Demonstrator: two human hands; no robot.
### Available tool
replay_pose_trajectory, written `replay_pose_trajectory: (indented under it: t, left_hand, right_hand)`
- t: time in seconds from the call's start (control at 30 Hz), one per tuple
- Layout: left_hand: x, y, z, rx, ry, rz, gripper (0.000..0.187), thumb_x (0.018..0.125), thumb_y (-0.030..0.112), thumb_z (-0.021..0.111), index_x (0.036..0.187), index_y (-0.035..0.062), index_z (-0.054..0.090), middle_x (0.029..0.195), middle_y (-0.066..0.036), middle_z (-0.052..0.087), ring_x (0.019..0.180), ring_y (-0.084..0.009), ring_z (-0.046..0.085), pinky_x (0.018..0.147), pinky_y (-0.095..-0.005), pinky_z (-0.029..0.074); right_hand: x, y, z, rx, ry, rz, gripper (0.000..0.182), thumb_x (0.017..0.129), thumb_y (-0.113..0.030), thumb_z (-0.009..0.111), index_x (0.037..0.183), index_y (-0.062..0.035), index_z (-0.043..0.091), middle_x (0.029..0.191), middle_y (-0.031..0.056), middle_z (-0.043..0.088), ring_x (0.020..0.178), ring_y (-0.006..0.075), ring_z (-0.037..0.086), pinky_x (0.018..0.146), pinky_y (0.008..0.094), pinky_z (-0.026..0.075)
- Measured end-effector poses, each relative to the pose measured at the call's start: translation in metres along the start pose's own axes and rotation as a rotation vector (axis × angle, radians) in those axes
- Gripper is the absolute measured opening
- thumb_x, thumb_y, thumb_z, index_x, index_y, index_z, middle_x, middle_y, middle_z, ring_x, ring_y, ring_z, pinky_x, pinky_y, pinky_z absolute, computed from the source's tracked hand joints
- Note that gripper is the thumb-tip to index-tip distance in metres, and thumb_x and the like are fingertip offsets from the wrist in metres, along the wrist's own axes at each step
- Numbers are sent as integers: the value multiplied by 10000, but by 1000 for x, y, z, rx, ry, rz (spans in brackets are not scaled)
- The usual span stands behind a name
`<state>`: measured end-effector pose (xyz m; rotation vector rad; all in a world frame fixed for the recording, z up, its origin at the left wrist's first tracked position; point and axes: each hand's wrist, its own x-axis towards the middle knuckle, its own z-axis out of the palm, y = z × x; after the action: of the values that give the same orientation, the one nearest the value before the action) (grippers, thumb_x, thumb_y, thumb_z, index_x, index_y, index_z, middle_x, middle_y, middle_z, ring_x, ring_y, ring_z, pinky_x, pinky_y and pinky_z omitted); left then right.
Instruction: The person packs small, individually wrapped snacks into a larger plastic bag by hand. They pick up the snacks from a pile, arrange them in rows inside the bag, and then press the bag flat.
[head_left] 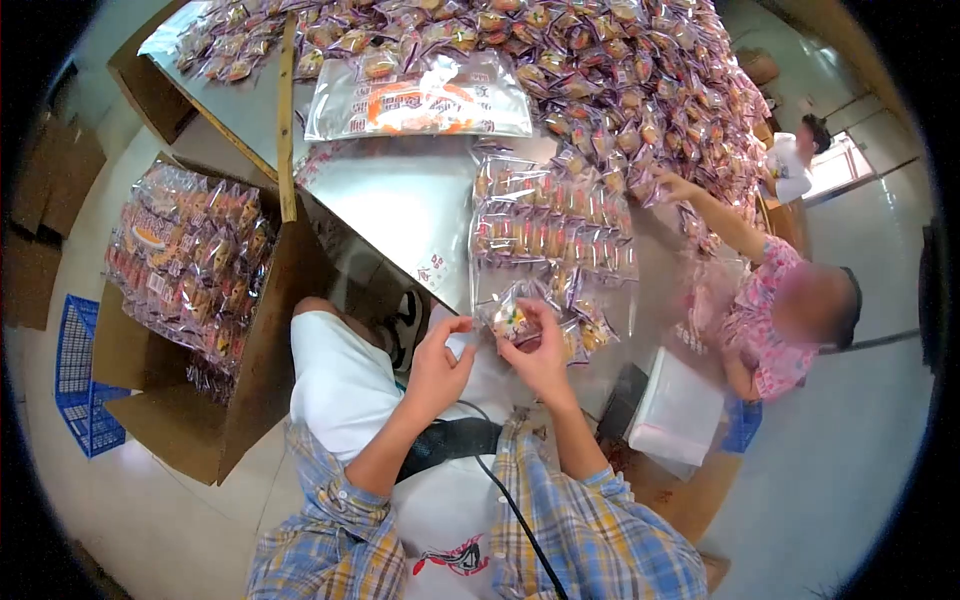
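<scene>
My right hand (541, 353) grips a small wrapped snack packet (512, 321) at the near edge of the steel table (405, 200). My left hand (440, 362) is just left of it, fingers spread, thumb and forefinger close to the packet; whether they touch it I cannot tell. Directly beyond the hands lies a clear bag (550, 225) with rows of snacks inside it. A few loose packets (592, 330) rest to the right of my right hand.
A big heap of wrapped snacks (620, 80) covers the far table, with a printed empty bag (420, 100) on it. An open cardboard box (200, 300) of filled bags stands at left, a blue crate (80, 380) beyond. A seated person (790, 320) reaches onto the table at right.
</scene>
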<state>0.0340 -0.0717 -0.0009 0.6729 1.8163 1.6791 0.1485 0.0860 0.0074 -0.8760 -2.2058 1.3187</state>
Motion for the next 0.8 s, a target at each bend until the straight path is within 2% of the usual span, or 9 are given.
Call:
replay_pose_trajectory:
  t: [0.07, 0.1, 0.23, 0.33, 0.43, 0.53, 0.57, 0.67, 0.8]
  left_hand:
    - [0, -6, 0, 16, -6, 8, 400, 893, 11, 696, 1284, 13, 611, 1192, -109, 697, 518, -106, 510, 551, -279, 442]
    - [0, -8, 0, 24, -12, 11, 399, 894, 10, 694, 1284, 14, 610, 1195, -110, 695, 524, -108, 521, 556, -279, 449]
    - [1, -19, 3, -5, -34, 2, 387, 900, -11, 690, 1279, 4, 611, 1206, -103, 685, 579, -77, 571, 571, -252, 478]
    - [1, -15, 2, -33, -39, -17, 416, 893, -8, 689, 1300, 14, 602, 1210, -113, 682, 590, -102, 598, 597, -260, 497]
    - [-1, -11, 2, -42, -28, -7, 456, 879, -2, 694, 1323, 25, 591, 1203, -120, 677, 603, -129, 618, 617, -272, 506]
    - [1, -7, 0, -4, -8, 51, 492, 860, -4, 712, 1333, 29, 583, 1189, -120, 670, 628, -143, 633, 634, -281, 516]
    - [1, -5, -1, 17, -1, 73, 504, 852, -5, 719, 1336, 30, 581, 1185, -120, 667, 636, -149, 637, 641, -286, 520]
    - [8, 16, -7, 81, 30, 111, 504, 843, 39, 749, 1324, 55, 599, 1176, -113, 659, 687, -192, 652, 678, -317, 536]
    - [21, 19, -9, 334, 9, 224, 470, 853, 106, 758, 1305, 101, 628, 1186, -97, 655, 823, -269, 688, 739, -378, 561]
  right_hand:
    - [-8, -20, -12, -63, -59, 132, 620, 792, -83, 804, 1338, -6, 519, 1246, 144, 614, 1103, 256, 645, 921, 369, 542]
    - [-9, -12, -15, -105, -56, 15, 618, 798, -66, 792, 1330, -10, 483, 1234, 140, 623, 994, 210, 640, 817, 333, 551]
    - [-15, -10, -19, -34, 3, 123, 597, 784, 17, 777, 1267, -55, 433, 1061, 45, 611, 808, 61, 548, 669, 241, 459]
    - [-15, -15, -14, 228, -26, 60, 607, 793, 28, 764, 1309, -37, 452, 1079, 45, 618, 898, 94, 576, 815, 254, 484]
    - [-12, 3, 0, 246, 35, -154, 634, 806, 53, 712, 1381, -20, 456, 1130, 57, 614, 1026, 137, 585, 971, 291, 463]
    - [-11, -5, -4, 177, -84, -171, 665, 819, 68, 669, 1446, -44, 476, 1190, 79, 598, 1071, 165, 573, 957, 323, 481]
    - [-8, -12, -3, 68, -79, -230, 598, 834, 50, 665, 1403, -41, 503, 1197, 87, 603, 1087, 174, 589, 972, 338, 481]
    - [-12, -29, 6, 262, -22, -9, 517, 845, 17, 683, 1340, -29, 541, 1170, 85, 598, 1057, 171, 598, 961, 342, 486]
    - [-22, -3, 0, 184, -36, -84, 579, 830, 21, 677, 1380, -26, 505, 1174, 109, 599, 1119, 184, 595, 1025, 351, 471]
